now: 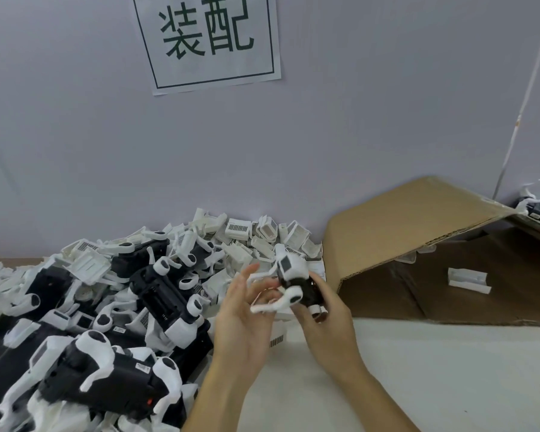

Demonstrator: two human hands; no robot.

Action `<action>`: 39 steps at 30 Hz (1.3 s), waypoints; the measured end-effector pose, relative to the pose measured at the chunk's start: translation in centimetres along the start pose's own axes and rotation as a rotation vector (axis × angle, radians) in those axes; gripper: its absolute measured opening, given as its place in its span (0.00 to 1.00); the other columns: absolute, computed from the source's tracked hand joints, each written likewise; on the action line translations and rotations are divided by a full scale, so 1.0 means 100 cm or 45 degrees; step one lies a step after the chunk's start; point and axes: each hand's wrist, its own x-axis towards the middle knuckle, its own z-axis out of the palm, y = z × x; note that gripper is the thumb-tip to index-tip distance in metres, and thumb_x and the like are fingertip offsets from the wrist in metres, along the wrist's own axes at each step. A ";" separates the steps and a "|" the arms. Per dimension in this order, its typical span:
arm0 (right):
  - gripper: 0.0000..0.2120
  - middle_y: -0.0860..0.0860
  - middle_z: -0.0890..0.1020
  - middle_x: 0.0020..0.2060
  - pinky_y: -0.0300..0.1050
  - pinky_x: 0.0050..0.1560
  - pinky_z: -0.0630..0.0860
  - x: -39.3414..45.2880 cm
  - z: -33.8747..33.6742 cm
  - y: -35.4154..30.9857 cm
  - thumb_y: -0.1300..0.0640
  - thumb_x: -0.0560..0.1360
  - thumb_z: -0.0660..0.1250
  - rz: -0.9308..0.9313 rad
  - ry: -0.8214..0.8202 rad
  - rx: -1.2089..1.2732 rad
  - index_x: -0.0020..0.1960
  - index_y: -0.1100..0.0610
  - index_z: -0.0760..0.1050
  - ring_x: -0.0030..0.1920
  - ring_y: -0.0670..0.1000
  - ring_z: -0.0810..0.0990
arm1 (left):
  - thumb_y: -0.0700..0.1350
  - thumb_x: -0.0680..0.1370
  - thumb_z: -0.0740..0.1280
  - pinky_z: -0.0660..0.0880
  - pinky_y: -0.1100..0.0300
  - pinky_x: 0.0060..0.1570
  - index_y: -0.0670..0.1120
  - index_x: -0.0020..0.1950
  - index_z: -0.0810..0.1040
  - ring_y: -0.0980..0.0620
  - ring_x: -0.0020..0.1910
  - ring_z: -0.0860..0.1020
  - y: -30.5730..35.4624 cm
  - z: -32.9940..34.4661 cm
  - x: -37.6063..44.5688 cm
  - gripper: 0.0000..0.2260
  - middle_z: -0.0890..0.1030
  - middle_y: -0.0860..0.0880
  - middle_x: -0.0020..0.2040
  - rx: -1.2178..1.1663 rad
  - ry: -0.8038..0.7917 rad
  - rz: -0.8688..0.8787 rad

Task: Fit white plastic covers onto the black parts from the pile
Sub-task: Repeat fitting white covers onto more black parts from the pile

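Right hand (325, 310) gripping black part (309, 291) above surface (434, 369) mid-area, fingers curling round glossy body. White plastic cover (289, 265) sitting on top end, long axis tilting up-left toward wall. Left hand (243, 313) touching thin curved white arms, fingers spreading loosely. Pile (106, 307) of matte black and white parts lying along left edge; cardboard box (418, 232) standing at right.
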 end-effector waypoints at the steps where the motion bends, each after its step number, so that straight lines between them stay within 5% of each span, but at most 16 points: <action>1: 0.19 0.41 0.84 0.53 0.33 0.48 0.76 0.000 0.001 -0.001 0.56 0.75 0.74 0.011 0.043 0.018 0.63 0.45 0.77 0.55 0.41 0.81 | 0.45 0.79 0.62 0.76 0.52 0.51 0.40 0.61 0.77 0.45 0.44 0.82 0.001 -0.001 0.000 0.14 0.82 0.40 0.44 -0.028 0.005 -0.006; 3: 0.12 0.38 0.84 0.46 0.29 0.43 0.75 -0.001 0.002 -0.003 0.50 0.74 0.74 0.024 0.153 0.011 0.56 0.44 0.80 0.49 0.40 0.82 | 0.41 0.77 0.64 0.77 0.52 0.50 0.40 0.59 0.76 0.43 0.47 0.83 -0.001 -0.002 0.001 0.12 0.83 0.39 0.46 0.074 0.032 0.031; 6: 0.10 0.40 0.84 0.38 0.40 0.40 0.81 -0.001 0.002 -0.001 0.45 0.72 0.75 0.090 0.279 -0.037 0.51 0.47 0.82 0.41 0.42 0.82 | 0.29 0.78 0.61 0.79 0.57 0.49 0.40 0.54 0.78 0.46 0.48 0.85 -0.010 0.000 -0.001 0.10 0.86 0.44 0.45 0.621 0.089 0.189; 9: 0.07 0.41 0.84 0.36 0.40 0.38 0.79 -0.001 0.003 0.002 0.47 0.73 0.75 0.071 0.306 -0.120 0.49 0.45 0.82 0.40 0.42 0.82 | 0.33 0.79 0.66 0.78 0.67 0.47 0.47 0.51 0.84 0.53 0.51 0.85 -0.018 0.004 -0.006 0.11 0.87 0.49 0.47 0.969 -0.034 0.272; 12: 0.17 0.41 0.82 0.50 0.37 0.48 0.79 -0.005 0.009 0.001 0.52 0.75 0.74 -0.010 0.253 -0.239 0.63 0.48 0.77 0.51 0.43 0.81 | 0.41 0.78 0.72 0.80 0.63 0.47 0.50 0.56 0.82 0.52 0.50 0.85 -0.025 0.008 -0.005 0.08 0.87 0.50 0.48 1.008 -0.122 0.292; 16: 0.27 0.33 0.71 0.61 0.26 0.57 0.69 -0.013 0.016 -0.006 0.41 0.74 0.67 -0.243 0.048 -0.376 0.71 0.43 0.66 0.61 0.37 0.73 | 0.47 0.79 0.69 0.78 0.65 0.38 0.47 0.54 0.80 0.52 0.41 0.85 -0.025 0.008 -0.003 0.06 0.87 0.51 0.42 0.827 0.226 0.350; 19: 0.29 0.35 0.68 0.60 0.27 0.60 0.68 -0.014 0.020 -0.008 0.38 0.72 0.67 -0.280 0.054 -0.426 0.70 0.44 0.66 0.62 0.40 0.72 | 0.52 0.80 0.67 0.76 0.51 0.43 0.42 0.50 0.79 0.46 0.38 0.80 -0.020 0.000 0.000 0.13 0.82 0.48 0.37 0.700 0.362 0.240; 25: 0.35 0.25 0.68 0.65 0.22 0.62 0.63 -0.011 0.014 -0.008 0.38 0.68 0.70 -0.128 -0.027 -0.288 0.70 0.29 0.56 0.68 0.32 0.67 | 0.46 0.80 0.68 0.79 0.59 0.41 0.48 0.59 0.80 0.50 0.44 0.85 -0.023 0.003 -0.005 0.09 0.87 0.47 0.47 0.740 0.043 0.184; 32: 0.43 0.39 0.76 0.64 0.33 0.64 0.72 -0.009 0.006 -0.002 0.36 0.63 0.72 -0.013 0.001 -0.228 0.75 0.45 0.63 0.65 0.39 0.74 | 0.42 0.81 0.67 0.79 0.63 0.46 0.49 0.61 0.78 0.50 0.51 0.85 -0.027 0.003 -0.003 0.09 0.87 0.48 0.49 0.827 -0.104 0.195; 34: 0.39 0.40 0.81 0.58 0.37 0.59 0.76 -0.008 0.006 -0.002 0.40 0.63 0.74 0.003 0.006 -0.196 0.71 0.46 0.68 0.60 0.40 0.79 | 0.42 0.81 0.66 0.79 0.59 0.49 0.49 0.60 0.79 0.51 0.51 0.85 -0.029 0.002 -0.002 0.08 0.87 0.48 0.49 0.860 -0.113 0.201; 39: 0.20 0.40 0.84 0.44 0.27 0.41 0.73 -0.006 0.005 -0.006 0.45 0.62 0.74 -0.061 0.069 -0.156 0.54 0.43 0.76 0.46 0.42 0.83 | 0.41 0.82 0.64 0.78 0.47 0.58 0.49 0.59 0.81 0.50 0.53 0.85 -0.028 0.002 -0.002 0.08 0.87 0.48 0.50 0.904 -0.094 0.205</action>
